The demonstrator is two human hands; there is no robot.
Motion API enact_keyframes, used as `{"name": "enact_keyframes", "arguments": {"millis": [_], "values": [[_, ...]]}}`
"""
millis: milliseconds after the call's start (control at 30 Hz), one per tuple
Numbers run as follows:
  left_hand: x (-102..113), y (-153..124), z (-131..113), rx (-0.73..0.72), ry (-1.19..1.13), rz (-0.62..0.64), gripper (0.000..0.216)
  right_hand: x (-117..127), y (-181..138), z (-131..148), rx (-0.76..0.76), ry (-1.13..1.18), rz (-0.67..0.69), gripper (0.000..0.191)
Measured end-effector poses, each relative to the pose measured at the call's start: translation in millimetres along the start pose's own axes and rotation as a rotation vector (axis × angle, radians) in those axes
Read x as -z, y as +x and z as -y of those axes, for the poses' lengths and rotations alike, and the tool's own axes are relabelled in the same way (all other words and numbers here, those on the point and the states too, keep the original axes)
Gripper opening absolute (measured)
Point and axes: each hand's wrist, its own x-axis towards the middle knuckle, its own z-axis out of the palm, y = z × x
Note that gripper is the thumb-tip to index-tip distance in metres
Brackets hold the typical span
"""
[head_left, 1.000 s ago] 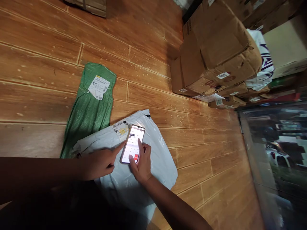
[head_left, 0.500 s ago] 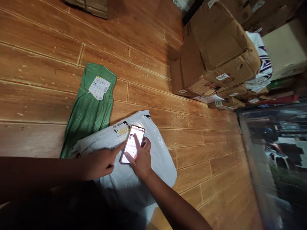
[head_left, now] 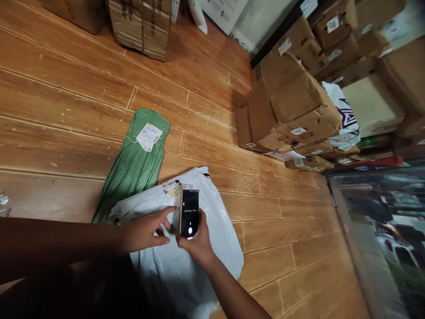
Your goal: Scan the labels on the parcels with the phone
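Note:
A smartphone [head_left: 190, 212] with a mostly dark screen and a bright round spot low on it is gripped by its lower edges in my right hand [head_left: 200, 241]. It is above a grey-white plastic mailer bag [head_left: 219, 226] on the floor. The bag's printed shipping label [head_left: 170, 189] lies just beyond the phone, partly covered by it. To the left, my left hand [head_left: 151, 230] rests on or just over the bag, index finger stretched towards the label and thumb apart, holding nothing. A green woven sack [head_left: 136, 164] with a white label [head_left: 149, 136] lies partly under the bag.
Stacked cardboard boxes [head_left: 288, 102] with labels stand at the upper right, a white printed bag [head_left: 343, 115] among them. A strapped carton [head_left: 141, 29] stands at the top. A glass panel [head_left: 361, 208] edges the wooden floor [head_left: 265, 221] on the right.
The phone's bright keypad screen has turned to a dark one. My right fingers have left the screen and hold the phone's sides. My left fingers have spread. The view has tilted up.

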Motion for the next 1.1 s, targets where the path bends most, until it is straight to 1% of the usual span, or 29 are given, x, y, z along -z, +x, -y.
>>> {"name": "enact_keyframes", "arguments": {"millis": [67,100,133,167,233,300,367,433,533,600,700,767,900,1033,1100], "values": [[-7,-4,-11,-0.03,-0.143,-0.018,0.102,7,-12,11,0.077,0.094,0.103,0.071],[-10,-8,-19,-0.061,-0.193,-0.009,0.107,10,-19,16,0.097,0.144,0.147,0.071],[-14,-13,-28,-0.097,-0.231,0.011,0.107,12,-25,22,0.098,0.202,0.188,0.072],[-17,-19,-38,-0.132,-0.255,0.033,0.104,14,-30,27,0.08,0.272,0.222,0.074],[-21,-31,-57,-0.164,-0.287,0.091,0.098,17,-39,37,-0.004,0.436,0.279,0.081],[-23,-41,-72,-0.132,-0.321,0.163,0.102,19,-44,44,-0.103,0.583,0.325,0.084],[-22,-47,-81,-0.075,-0.373,0.195,0.11,23,-45,51,-0.174,0.661,0.327,0.081],[-20,-48,-84,-0.056,-0.437,0.17,0.114,27,-45,58,-0.199,0.662,0.272,0.074],[-17,-47,-86,-0.081,-0.497,0.112,0.117,32,-41,70,-0.202,0.579,0.208,0.056],[-15,-46,-86,-0.091,-0.523,0.091,0.116,33,-37,80,-0.202,0.522,0.225,0.047],[-15,-47,-84,-0.127,-0.631,0.12,0.111,33,-32,92,-0.2,0.464,0.269,0.041],[-16,-48,-81,-0.124,-0.683,0.143,0.11,33,-31,95,-0.221,0.461,0.305,0.04],[-15,-54,-82,-0.12,-0.686,0.161,0.11,33,-31,98,-0.264,0.481,0.341,0.043],[-11,-60,-90,-0.082,-0.67,0.194,0.106,34,-33,110,-0.269,0.396,0.348,0.051],[-10,-61,-91,-0.09,-0.673,0.199,0.106,35,-33,117,-0.271,0.359,0.358,0.056]]}}
